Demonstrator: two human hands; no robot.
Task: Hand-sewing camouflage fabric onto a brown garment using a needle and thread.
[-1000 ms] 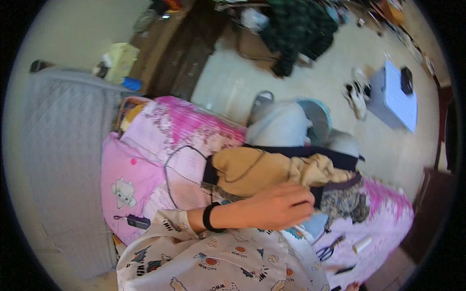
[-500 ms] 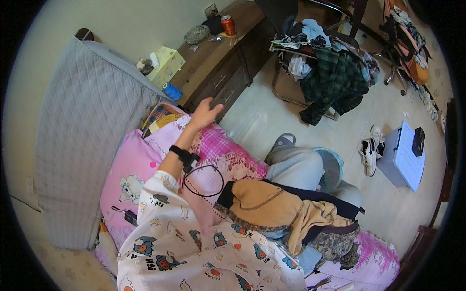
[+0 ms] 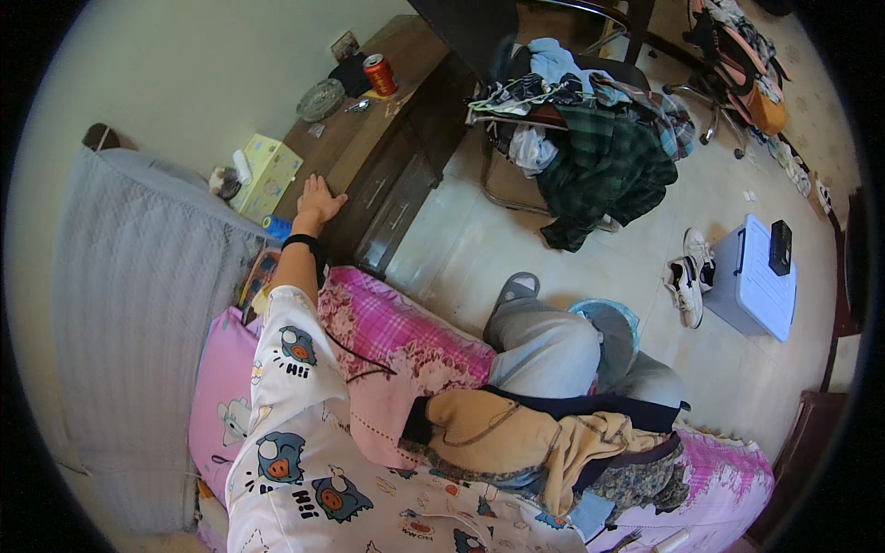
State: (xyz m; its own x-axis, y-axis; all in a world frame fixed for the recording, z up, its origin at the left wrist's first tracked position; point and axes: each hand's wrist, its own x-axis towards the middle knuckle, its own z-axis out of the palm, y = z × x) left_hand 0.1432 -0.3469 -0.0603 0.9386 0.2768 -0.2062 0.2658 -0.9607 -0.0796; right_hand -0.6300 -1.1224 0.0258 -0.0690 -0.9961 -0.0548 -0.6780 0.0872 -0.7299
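My left hand (image 3: 318,200) is stretched out over the near end of the brown wooden cabinet (image 3: 355,152), palm down, fingers apart, with nothing seen in it. Whether it touches the top I cannot tell. Just beside it are a blue thread spool (image 3: 276,227), partly behind the wrist, and a yellow box (image 3: 269,177). A black band (image 3: 304,247) with a cable circles the wrist. Across my lap lies a tan garment (image 3: 498,429) with dark edging and a fuzzy lining. My right hand is not in view.
Farther along the cabinet stand a glass ashtray (image 3: 321,100) and a red can (image 3: 379,74). A chair heaped with clothes (image 3: 599,157) is beyond. A bin (image 3: 613,332) stands by my legs, with shoes (image 3: 687,286) and a lidded blue storage box (image 3: 751,281) at right.
My left hand has reached farther left, from above the bed's edge to over the cabinet's near end. The view has shifted; the garment stays on my lap.
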